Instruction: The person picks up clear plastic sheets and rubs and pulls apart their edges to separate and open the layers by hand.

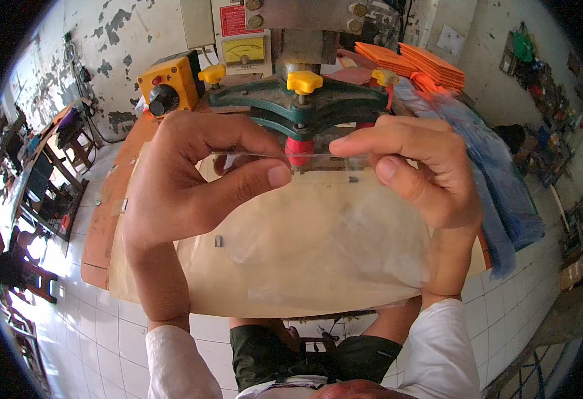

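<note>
Between my two raised hands a thin clear plastic piece (321,157) is stretched, seen nearly edge-on. My left hand (205,173) pinches its left end between thumb and fingers. The right end lies between the thumb and index finger of my right hand (414,163). Just behind the plastic is a red knob (299,147) under the dark green press bracket (271,100), which carries a yellow star knob (305,82). Below my hands is the pale sheet-covered worktop (305,246).
A yellow control box (170,85) with a black dial stands at the back left, beside a meter (243,53). Orange folded stacks (411,65) lie at the back right, with blue plastic sheeting (504,193) hanging over the right edge. A small grey piece (218,241) lies on the worktop.
</note>
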